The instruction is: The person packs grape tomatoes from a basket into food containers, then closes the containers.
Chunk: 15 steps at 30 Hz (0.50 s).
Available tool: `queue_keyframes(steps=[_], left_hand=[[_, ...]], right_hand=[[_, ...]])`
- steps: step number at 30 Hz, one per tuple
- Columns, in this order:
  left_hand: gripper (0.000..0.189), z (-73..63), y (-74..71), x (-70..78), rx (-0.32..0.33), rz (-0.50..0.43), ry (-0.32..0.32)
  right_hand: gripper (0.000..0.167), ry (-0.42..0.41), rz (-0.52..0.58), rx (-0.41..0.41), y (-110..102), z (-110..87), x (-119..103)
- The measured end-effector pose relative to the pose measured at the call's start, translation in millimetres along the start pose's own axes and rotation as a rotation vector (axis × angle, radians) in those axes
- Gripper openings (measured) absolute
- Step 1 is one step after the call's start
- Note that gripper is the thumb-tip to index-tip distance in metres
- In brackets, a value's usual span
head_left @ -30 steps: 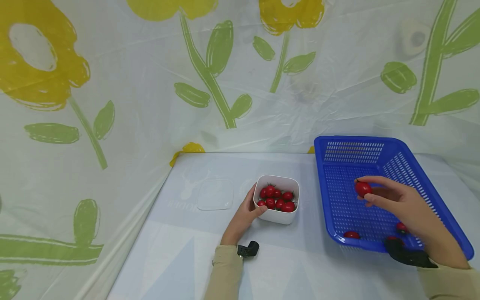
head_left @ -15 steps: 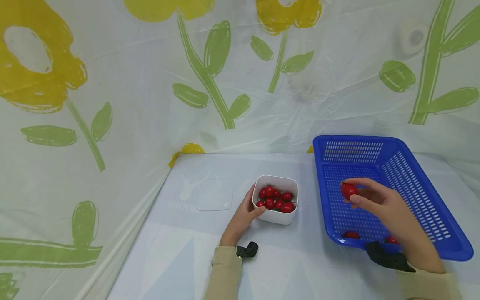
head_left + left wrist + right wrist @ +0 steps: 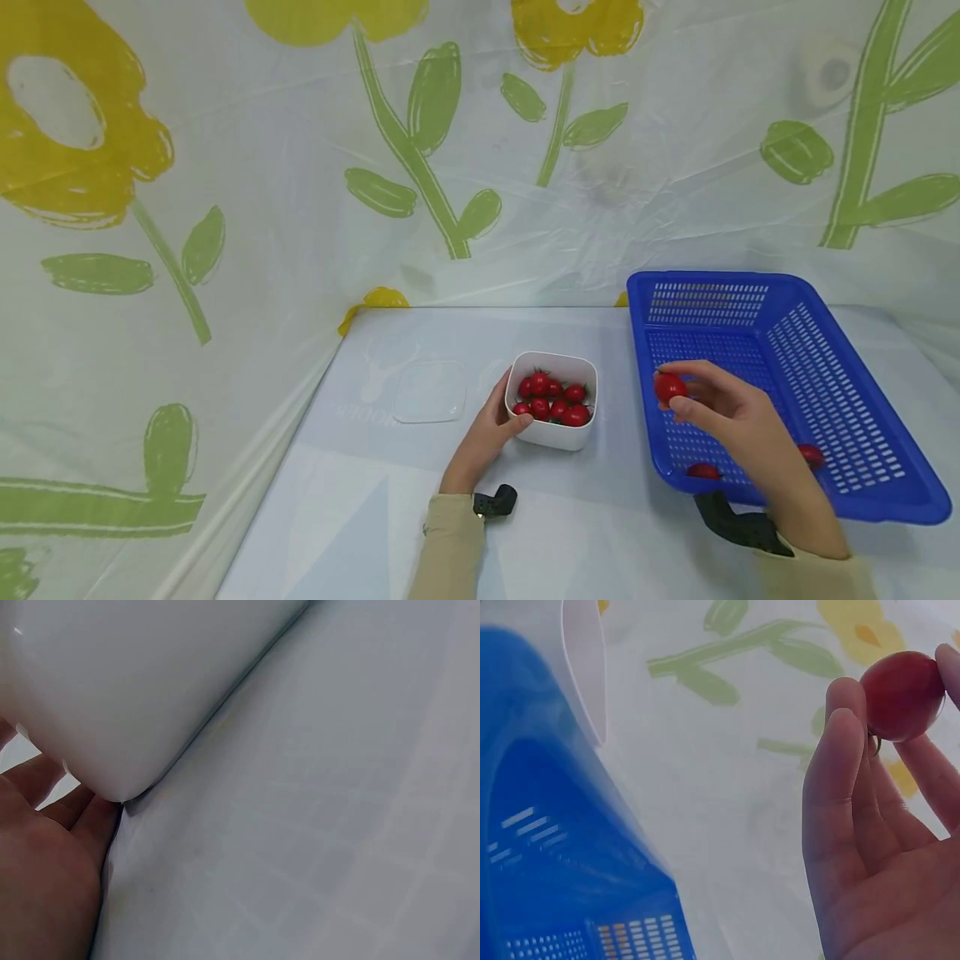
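My left hand (image 3: pixel 483 437) grips the near left corner of a white square container (image 3: pixel 553 434), its thumb over the rim. Several red cherry tomatoes (image 3: pixel 539 407) with green stems lie in that container. Above the left side of a blue plastic basket (image 3: pixel 825 379), my right hand (image 3: pixel 738 417) pinches one cherry tomato (image 3: pixel 670 388) between thumb and fingers. The right wrist view shows this same tomato (image 3: pixel 904 696) held at the fingertips. In the left wrist view, the container's white wall (image 3: pixel 142 682) fills the upper left, with fingers (image 3: pixel 79 806) against it.
Two loose tomatoes show in the basket, one at the front left (image 3: pixel 703 472) and one partly behind the right forearm (image 3: pixel 811 456). A clear flat lid (image 3: pixel 430 392) lies left of the container. A flowered sheet (image 3: pixel 300 167) hangs behind the table.
My right hand has moved left across the basket, carrying the tomato nearer to the white container. The left hand and the container have stayed in place.
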<state>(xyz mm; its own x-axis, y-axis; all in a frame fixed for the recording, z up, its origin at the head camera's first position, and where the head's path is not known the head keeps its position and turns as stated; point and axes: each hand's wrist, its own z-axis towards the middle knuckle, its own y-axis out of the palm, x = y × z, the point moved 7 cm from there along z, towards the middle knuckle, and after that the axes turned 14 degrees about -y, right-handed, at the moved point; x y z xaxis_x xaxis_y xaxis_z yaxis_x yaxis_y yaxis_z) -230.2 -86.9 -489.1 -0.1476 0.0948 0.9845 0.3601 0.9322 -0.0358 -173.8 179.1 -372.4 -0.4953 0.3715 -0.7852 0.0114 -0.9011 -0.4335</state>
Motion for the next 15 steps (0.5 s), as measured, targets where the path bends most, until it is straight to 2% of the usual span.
queue_keyframes(steps=[8,15], left_hand=[[0.076,0.1,0.3,-0.1,-0.007,0.011,0.004],[0.074,-0.4,-1.4,-2.5,0.024,0.049,-0.032]], right_hand=[[0.035,-0.024,0.077,0.032,12,3.4,-4],[0.037,0.016,0.157,0.077,20,7.5,-6]])
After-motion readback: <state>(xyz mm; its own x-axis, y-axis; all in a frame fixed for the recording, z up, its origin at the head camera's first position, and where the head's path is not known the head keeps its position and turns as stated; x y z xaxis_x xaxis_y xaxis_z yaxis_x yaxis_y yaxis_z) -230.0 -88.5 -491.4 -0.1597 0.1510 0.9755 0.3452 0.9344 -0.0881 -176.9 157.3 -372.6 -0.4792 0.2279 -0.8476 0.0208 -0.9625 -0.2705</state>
